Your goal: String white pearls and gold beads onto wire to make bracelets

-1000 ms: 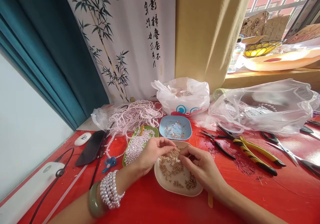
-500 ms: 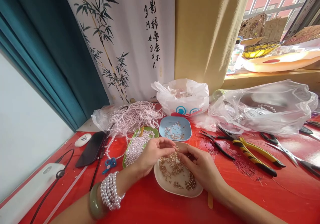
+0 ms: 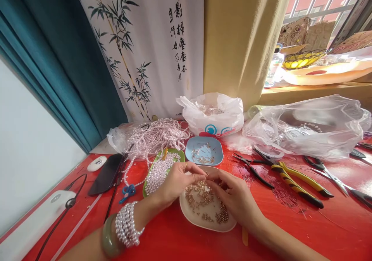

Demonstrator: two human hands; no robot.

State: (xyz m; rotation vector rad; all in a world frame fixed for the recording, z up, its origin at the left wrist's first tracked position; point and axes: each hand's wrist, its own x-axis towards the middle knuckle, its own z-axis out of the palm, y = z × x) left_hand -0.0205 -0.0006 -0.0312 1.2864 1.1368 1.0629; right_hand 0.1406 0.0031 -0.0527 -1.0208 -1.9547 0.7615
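Observation:
My left hand [image 3: 178,180] and my right hand [image 3: 234,195] meet fingertip to fingertip over a cream dish [image 3: 203,222] of small gold beads [image 3: 221,213]. Both hands are pinched closed on something tiny near the beads that I cannot make out. My left wrist wears pearl bracelets [image 3: 125,225] and a green bangle [image 3: 108,238]. Just left of the dish stands a green dish [image 3: 180,152] heaped with pale pink pearls [image 3: 159,171]. Behind it is a blue dish [image 3: 217,149] with small metal findings.
Strands of pink pearls [image 3: 154,136] lie at the back left beside a black phone [image 3: 107,173]. Yellow-handled pliers [image 3: 299,179], smaller pliers [image 3: 252,168] and scissors [image 3: 334,175] lie to the right. Plastic bags [image 3: 308,125] sit behind on the red table [image 3: 334,230].
Both hands' fingertips have drawn slightly closer together over the gold beads. The view has shifted down a little; nothing else on the table moved.

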